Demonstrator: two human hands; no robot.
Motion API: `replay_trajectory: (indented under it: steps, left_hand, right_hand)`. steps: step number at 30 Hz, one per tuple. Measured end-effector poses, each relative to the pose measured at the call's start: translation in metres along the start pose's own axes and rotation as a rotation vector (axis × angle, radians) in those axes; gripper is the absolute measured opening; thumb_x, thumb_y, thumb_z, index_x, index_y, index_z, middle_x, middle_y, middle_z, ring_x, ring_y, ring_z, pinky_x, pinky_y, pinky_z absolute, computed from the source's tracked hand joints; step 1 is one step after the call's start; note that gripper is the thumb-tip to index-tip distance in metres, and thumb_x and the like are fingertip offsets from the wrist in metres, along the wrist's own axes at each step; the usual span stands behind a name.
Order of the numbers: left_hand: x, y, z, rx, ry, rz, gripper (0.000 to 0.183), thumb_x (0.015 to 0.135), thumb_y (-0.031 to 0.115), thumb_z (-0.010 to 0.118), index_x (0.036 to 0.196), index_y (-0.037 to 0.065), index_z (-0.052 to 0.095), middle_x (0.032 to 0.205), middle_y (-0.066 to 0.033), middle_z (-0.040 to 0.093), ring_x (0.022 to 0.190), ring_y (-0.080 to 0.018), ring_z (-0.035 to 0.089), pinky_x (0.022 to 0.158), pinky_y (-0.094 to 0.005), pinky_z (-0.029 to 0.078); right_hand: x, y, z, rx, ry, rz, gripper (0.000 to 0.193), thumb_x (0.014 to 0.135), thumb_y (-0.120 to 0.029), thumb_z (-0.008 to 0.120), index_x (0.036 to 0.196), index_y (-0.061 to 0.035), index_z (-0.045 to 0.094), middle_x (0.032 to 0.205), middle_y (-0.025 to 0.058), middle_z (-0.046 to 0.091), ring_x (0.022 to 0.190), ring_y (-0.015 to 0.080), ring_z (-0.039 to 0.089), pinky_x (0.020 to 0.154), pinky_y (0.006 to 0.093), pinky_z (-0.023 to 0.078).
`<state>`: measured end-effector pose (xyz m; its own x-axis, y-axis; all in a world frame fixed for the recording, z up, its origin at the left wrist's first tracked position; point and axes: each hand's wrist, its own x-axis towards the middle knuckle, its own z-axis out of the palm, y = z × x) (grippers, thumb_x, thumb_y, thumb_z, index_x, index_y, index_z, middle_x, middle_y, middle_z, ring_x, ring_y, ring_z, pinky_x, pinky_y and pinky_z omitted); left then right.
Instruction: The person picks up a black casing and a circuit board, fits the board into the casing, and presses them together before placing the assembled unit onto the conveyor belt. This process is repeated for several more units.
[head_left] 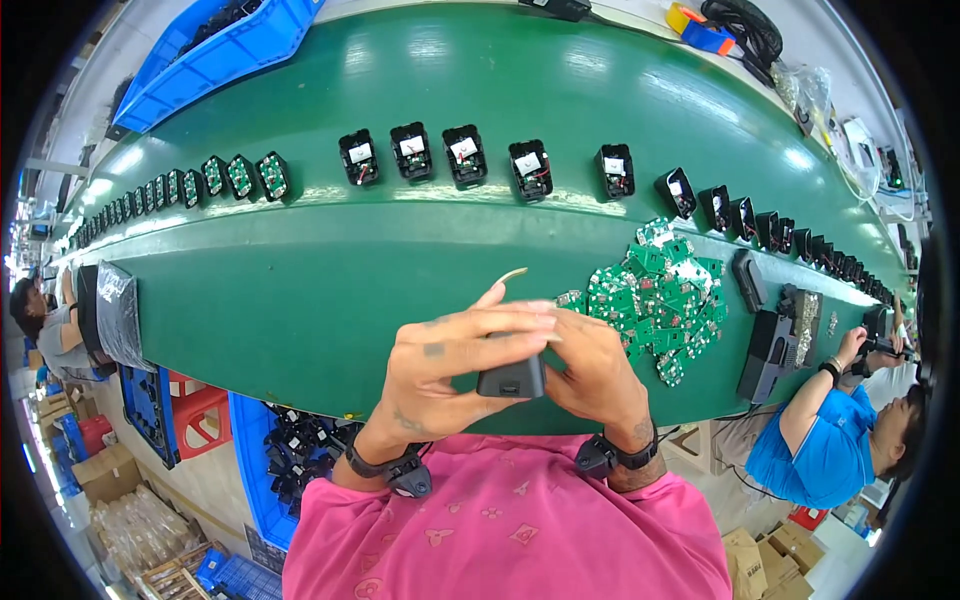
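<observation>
A small black plastic case (512,381) is held close in front of my chest, with a small slot in the end that faces me. My left hand (440,362) wraps round it from the left, its fingers lying across the top. From the right, my right hand (598,368) closes on the same case, its fingertips meeting the left ones. The fingers cover most of the case, so its inside cannot be seen. Just right of my hands lies a loose pile of green circuit boards (655,300) on the green bench (300,300).
Open black cases (465,157) with red wires line the bench beyond my hands. Further left stand cases with green boards (272,176). Blue bins sit at far left (215,60) and beside my lap (262,490). A co-worker in blue (825,450) sits right, near black boxes (768,350).
</observation>
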<state>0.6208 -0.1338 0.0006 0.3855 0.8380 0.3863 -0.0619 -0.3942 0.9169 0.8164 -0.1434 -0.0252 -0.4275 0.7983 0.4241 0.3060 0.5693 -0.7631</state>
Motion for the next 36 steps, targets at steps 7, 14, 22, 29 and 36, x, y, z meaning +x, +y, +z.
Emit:
replay_trajectory:
  steps: [7, 14, 22, 29, 36]
  left_hand:
    - [-0.001, 0.010, 0.007, 0.137, -0.064, 0.094, 0.041, 0.066, 0.003, 0.084, 0.105, 0.000, 0.074, 0.110, -0.0241, 0.070, 0.106, -0.0358, 0.070, 0.102, -0.0576, 0.046]
    - [0.004, 0.010, 0.009, 0.212, -0.076, 0.141, 0.046, 0.070, 0.004, 0.083, 0.113, -0.001, 0.070, 0.113, -0.0266, 0.068, 0.105, -0.0356, 0.070, 0.099, -0.0489, 0.052]
    - [-0.004, -0.014, 0.032, -0.039, 0.265, -0.140, 0.050, 0.098, 0.032, 0.062, 0.134, -0.001, 0.053, 0.133, -0.0240, 0.059, 0.114, -0.0307, 0.065, 0.097, -0.0365, 0.051]
    - [-0.011, -0.030, 0.044, 0.212, 0.312, 0.267, 0.037, 0.106, 0.027, 0.044, 0.126, -0.001, 0.056, 0.124, -0.0315, 0.061, 0.108, -0.0418, 0.066, 0.090, -0.0428, 0.055]
    - [-0.011, -0.022, 0.052, 0.249, 0.356, 0.413, 0.027, 0.096, 0.005, 0.053, 0.122, 0.002, 0.057, 0.121, -0.0338, 0.061, 0.102, -0.0443, 0.068, 0.082, -0.0444, 0.060]
  right_hand:
    - [0.000, 0.001, -0.004, 0.177, -0.015, -0.003, 0.032, 0.065, 0.009, 0.062, 0.096, 0.0023, 0.060, 0.084, 0.0165, 0.063, 0.078, 0.0388, 0.065, 0.068, 0.0445, 0.054]
    - [-0.003, 0.002, 0.001, 0.208, 0.089, -0.004, 0.032, 0.065, 0.009, 0.063, 0.095, 0.0013, 0.063, 0.077, 0.0131, 0.061, 0.069, 0.0349, 0.062, 0.061, 0.0402, 0.050]
    - [-0.005, -0.016, 0.000, 0.632, -0.052, 0.547, 0.055, 0.082, -0.002, 0.078, 0.130, 0.0046, 0.053, 0.107, 0.0091, 0.067, 0.099, 0.0141, 0.066, 0.085, 0.0284, 0.054]
    - [-0.017, -0.018, 0.011, 0.391, 0.102, 0.285, 0.065, 0.082, -0.003, 0.075, 0.138, 0.0045, 0.043, 0.121, 0.0172, 0.061, 0.112, 0.0224, 0.063, 0.093, 0.0342, 0.052]
    - [-0.012, -0.023, 0.020, 0.115, 0.363, -0.099, 0.062, 0.082, -0.009, 0.070, 0.137, 0.0056, 0.046, 0.112, 0.0238, 0.061, 0.090, 0.0393, 0.064, 0.078, 0.0455, 0.054]
